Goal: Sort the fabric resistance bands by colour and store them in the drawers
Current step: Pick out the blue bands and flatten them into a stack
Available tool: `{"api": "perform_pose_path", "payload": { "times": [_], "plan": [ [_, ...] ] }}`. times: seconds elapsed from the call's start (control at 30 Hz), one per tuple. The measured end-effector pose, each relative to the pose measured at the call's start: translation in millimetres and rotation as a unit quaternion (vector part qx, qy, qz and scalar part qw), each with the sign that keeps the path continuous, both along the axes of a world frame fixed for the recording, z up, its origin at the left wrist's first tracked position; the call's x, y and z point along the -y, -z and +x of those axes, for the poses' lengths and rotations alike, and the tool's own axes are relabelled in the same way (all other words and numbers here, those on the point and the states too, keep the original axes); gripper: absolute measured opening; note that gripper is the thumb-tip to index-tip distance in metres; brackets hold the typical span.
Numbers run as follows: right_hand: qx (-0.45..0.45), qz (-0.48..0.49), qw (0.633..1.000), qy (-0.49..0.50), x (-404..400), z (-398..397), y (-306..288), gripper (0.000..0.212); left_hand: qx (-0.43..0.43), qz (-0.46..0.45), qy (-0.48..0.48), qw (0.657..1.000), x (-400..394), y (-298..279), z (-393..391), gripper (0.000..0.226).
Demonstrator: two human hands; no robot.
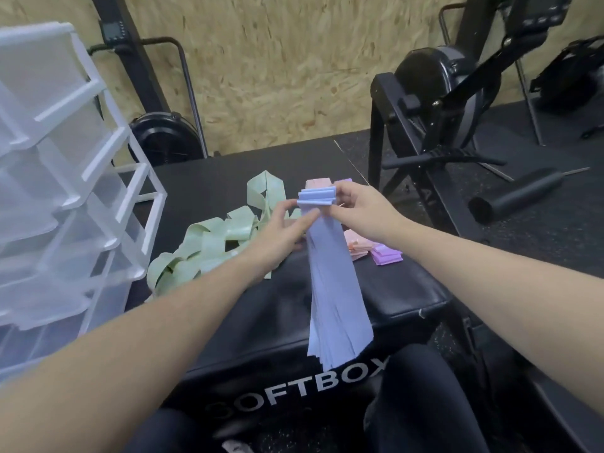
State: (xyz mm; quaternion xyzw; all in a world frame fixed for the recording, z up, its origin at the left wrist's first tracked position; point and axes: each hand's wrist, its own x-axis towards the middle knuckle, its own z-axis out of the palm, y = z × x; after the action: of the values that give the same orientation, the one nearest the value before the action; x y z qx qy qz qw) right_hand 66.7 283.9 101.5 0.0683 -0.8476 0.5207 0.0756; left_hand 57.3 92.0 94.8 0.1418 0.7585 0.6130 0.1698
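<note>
A stack of several light blue bands (333,282) hangs down over the black soft box (408,289). My right hand (362,209) pinches the stack's top end, and my left hand (284,227) holds it just below from the left. A loose heap of pale green bands (209,243) lies on the box to the left. Behind the blue stack lie folded pink bands (358,248) and folded purple bands (387,255). A white translucent drawer unit (65,178) stands at the left with its drawers pulled out in steps.
Black exercise machines stand behind the box at the right (451,103) and at the back left (163,135). A black roller (516,194) lies on the dark floor. A chipboard wall closes the back. My dark-clad knees (425,397) are against the box's front.
</note>
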Motion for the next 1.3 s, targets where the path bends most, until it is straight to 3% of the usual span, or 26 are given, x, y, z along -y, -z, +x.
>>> {"api": "perform_pose_path", "payload": {
  "times": [0.1,0.2,0.27,0.37,0.43,0.57,0.7,0.87,1.1,1.2,1.3],
  "plan": [
    [0.022,0.008,1.0,0.008,-6,-22,13,0.025,0.033,0.037,-0.067,0.997,-7,24,-26,0.036],
    [0.042,-0.013,0.999,0.009,-10,-41,24,0.022,-0.136,-0.168,-0.054,0.975,-4,54,-60,0.029],
    [0.055,-0.025,0.998,0.01,-11,-54,30,0.02,-0.276,-0.329,0.003,0.903,-1,73,-83,0.041],
    [0.07,-0.043,0.997,0.013,-12,-75,38,0.021,-0.442,-0.456,0.084,0.768,-1,94,-115,0.041],
    [0.079,-0.054,0.995,0.012,-10,-89,40,0.022,-0.466,-0.476,0.097,0.74,4,100,-130,0.035],
    [0.092,-0.077,0.993,0.016,-3,-119,44,0.022,-0.471,-0.495,0.081,0.726,32,100,-149,0.044],
    [0.089,-0.073,0.993,0.025,8,-150,42,0.017,-0.384,-0.542,-0.004,0.748,56,91,-164,0.043],
    [0.091,-0.008,0.995,0.039,15,-189,38,0.019,-0.412,-0.614,-0.059,0.671,60,86,-176,0.032],
    [0.158,0.021,0.984,0.077,6,-250,54,0.031,-0.484,-0.595,-0.032,0.64,43,87,-189,0.034],
    [0.168,0.045,0.981,0.08,11,-259,65,0.038,-0.546,-0.504,0.032,0.668,35,83,-190,0.03],
    [0.171,0.05,0.981,0.083,15,-260,75,0.034,-0.486,-0.397,0.103,0.771,17,90,-172,0.015]
  ]
}}
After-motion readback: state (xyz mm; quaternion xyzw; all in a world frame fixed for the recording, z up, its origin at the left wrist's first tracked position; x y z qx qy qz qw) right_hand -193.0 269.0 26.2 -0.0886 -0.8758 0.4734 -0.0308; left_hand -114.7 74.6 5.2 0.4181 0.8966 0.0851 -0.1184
